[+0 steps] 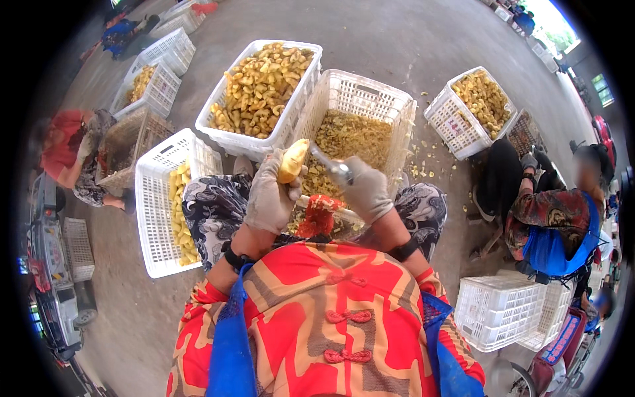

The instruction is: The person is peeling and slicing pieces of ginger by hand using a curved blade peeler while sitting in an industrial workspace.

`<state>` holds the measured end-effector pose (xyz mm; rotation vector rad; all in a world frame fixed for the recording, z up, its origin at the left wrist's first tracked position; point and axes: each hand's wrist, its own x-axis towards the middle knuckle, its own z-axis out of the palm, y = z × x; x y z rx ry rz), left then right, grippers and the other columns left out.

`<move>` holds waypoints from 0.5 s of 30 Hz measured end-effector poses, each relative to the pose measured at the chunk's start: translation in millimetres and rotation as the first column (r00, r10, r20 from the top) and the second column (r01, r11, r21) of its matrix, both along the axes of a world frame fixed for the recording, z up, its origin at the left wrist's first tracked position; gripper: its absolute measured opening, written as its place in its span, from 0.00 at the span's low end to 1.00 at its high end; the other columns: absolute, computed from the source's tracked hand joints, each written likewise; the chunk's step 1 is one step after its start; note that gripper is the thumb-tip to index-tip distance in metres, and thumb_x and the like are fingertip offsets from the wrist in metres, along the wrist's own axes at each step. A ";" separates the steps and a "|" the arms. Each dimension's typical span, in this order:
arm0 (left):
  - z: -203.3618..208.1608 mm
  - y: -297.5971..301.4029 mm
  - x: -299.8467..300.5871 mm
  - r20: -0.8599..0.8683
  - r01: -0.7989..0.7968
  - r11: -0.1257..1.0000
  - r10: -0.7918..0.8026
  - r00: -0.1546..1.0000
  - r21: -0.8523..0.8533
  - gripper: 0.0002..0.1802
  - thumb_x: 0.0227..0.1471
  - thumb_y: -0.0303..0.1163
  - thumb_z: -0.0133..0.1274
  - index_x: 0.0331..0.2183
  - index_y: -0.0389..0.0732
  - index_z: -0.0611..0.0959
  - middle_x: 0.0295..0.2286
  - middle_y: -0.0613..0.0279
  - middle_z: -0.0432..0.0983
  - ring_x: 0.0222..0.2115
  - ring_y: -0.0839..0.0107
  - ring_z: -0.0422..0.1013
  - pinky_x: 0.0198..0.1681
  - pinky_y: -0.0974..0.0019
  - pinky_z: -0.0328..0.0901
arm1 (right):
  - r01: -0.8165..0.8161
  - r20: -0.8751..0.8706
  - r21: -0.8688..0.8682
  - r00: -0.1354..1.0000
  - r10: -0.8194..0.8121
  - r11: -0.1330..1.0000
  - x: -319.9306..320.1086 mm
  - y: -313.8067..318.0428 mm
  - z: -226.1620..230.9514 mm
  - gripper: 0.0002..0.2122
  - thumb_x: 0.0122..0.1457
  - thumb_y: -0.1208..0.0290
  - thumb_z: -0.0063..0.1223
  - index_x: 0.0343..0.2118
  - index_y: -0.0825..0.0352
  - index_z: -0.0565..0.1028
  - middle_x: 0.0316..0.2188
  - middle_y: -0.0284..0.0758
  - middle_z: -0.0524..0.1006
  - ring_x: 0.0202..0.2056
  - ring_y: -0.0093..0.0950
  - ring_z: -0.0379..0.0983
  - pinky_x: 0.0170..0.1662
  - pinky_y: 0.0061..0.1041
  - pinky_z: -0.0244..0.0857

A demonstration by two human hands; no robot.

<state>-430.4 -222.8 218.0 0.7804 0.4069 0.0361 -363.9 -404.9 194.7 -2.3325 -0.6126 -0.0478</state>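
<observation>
My left hand, in a pale work glove, is closed around a yellow oblong piece of produce; I cannot tell its exact kind. A metal peeler is gripped in my gloved right hand, its tip close to the upper end of that piece. Both hands are above my lap, over the near side of a white crate that holds thin yellow-brown peelings. A red cloth is wrapped on a bar below my hands.
A white crate heaped with brownish-yellow pieces stands ahead on the left. Left of my knee, another crate contains paler yellow pieces. Stacked crates stand at right. A person sits at right, another at left.
</observation>
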 end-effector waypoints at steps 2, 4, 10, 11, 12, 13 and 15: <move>-1.6 -4.1 0.6 -0.040 -0.025 0.999 0.024 0.999 -0.040 0.23 0.62 0.46 0.39 0.49 0.39 0.72 0.30 0.61 0.73 0.24 0.81 0.66 0.21 0.80 0.58 | -0.112 0.103 -0.015 0.988 0.113 0.994 -9.9 8.2 0.2 0.10 0.56 0.61 0.54 0.28 0.64 0.71 0.20 0.42 0.75 0.25 0.40 0.75 0.29 0.37 0.67; 2.4 -6.8 1.9 -0.084 -0.058 0.998 0.055 0.995 -0.028 0.23 0.62 0.45 0.39 0.50 0.39 0.72 0.30 0.62 0.73 0.24 0.81 0.66 0.20 0.80 0.58 | -0.153 0.058 -0.039 0.986 0.155 0.987 -9.9 11.2 1.5 0.10 0.55 0.62 0.54 0.28 0.64 0.71 0.22 0.43 0.75 0.26 0.40 0.75 0.30 0.37 0.68; 9.1 -0.4 -3.0 -0.001 0.098 0.995 -0.098 0.995 -0.029 0.23 0.62 0.45 0.39 0.51 0.38 0.70 0.30 0.61 0.73 0.23 0.81 0.66 0.20 0.81 0.58 | 0.162 -0.529 0.372 0.846 0.065 0.914 8.6 -8.1 -15.9 0.07 0.53 0.74 0.57 0.33 0.67 0.73 0.23 0.30 0.76 0.25 0.20 0.72 0.30 0.21 0.66; 8.8 -1.2 -2.6 0.003 0.107 0.994 -0.107 0.994 -0.010 0.24 0.62 0.45 0.39 0.51 0.38 0.70 0.31 0.61 0.73 0.23 0.81 0.65 0.20 0.81 0.58 | 0.181 -0.527 0.445 0.845 0.093 0.877 8.6 -8.7 -14.8 0.06 0.52 0.75 0.57 0.33 0.68 0.74 0.23 0.29 0.75 0.25 0.17 0.71 0.29 0.19 0.65; 7.8 -2.2 -2.2 0.002 0.121 0.993 -0.121 0.993 0.010 0.24 0.62 0.45 0.39 0.51 0.38 0.70 0.31 0.61 0.73 0.23 0.81 0.65 0.20 0.81 0.58 | 0.207 -0.527 0.514 0.842 0.117 0.832 6.3 -8.3 -7.2 0.06 0.52 0.75 0.57 0.32 0.68 0.74 0.23 0.27 0.75 0.25 0.15 0.69 0.28 0.17 0.64; 7.2 -3.4 -0.8 0.006 0.135 0.990 -0.135 0.991 0.030 0.24 0.62 0.45 0.39 0.51 0.38 0.70 0.31 0.61 0.72 0.23 0.81 0.65 0.20 0.81 0.58 | 0.229 -0.521 0.580 0.842 0.140 0.782 5.5 -7.8 2.9 0.05 0.52 0.76 0.57 0.32 0.68 0.74 0.23 0.26 0.74 0.24 0.13 0.68 0.26 0.16 0.63; 15.4 -10.4 -3.4 0.049 0.175 0.981 -0.179 0.983 0.088 0.24 0.62 0.46 0.40 0.50 0.37 0.70 0.32 0.61 0.72 0.23 0.81 0.65 0.20 0.81 0.58 | 0.289 -0.532 0.699 0.821 0.205 0.654 6.8 -11.7 17.0 0.05 0.52 0.77 0.58 0.31 0.68 0.75 0.21 0.25 0.73 0.20 0.11 0.67 0.21 0.14 0.61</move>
